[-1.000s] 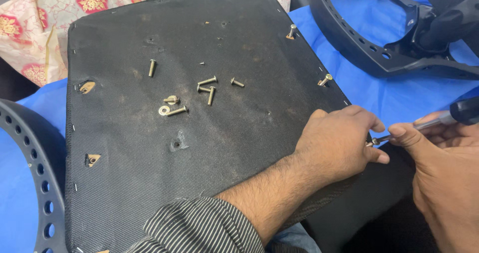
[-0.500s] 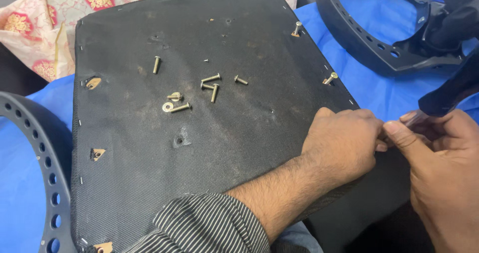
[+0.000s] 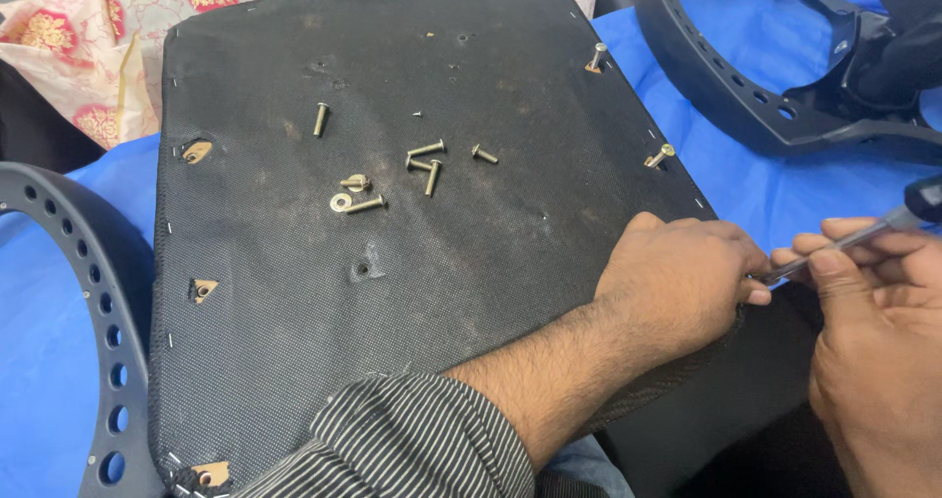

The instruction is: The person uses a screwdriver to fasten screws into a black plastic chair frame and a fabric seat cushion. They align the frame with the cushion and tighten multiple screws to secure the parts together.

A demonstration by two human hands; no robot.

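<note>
Even bright light, soft shadows, sharp focus.

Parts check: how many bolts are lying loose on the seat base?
6 lying loose on the black seat base: one alone at upper left, three clustered mid-panel, two by a washer. More may be hidden under the left hand.

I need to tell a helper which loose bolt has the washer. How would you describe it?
Find the black fabric-covered panel. Near its middle lies a cluster of loose bolts. The one meant is the lowest, leftmost bolt; alone among them, it has a flat ring washer at its left end.
</note>
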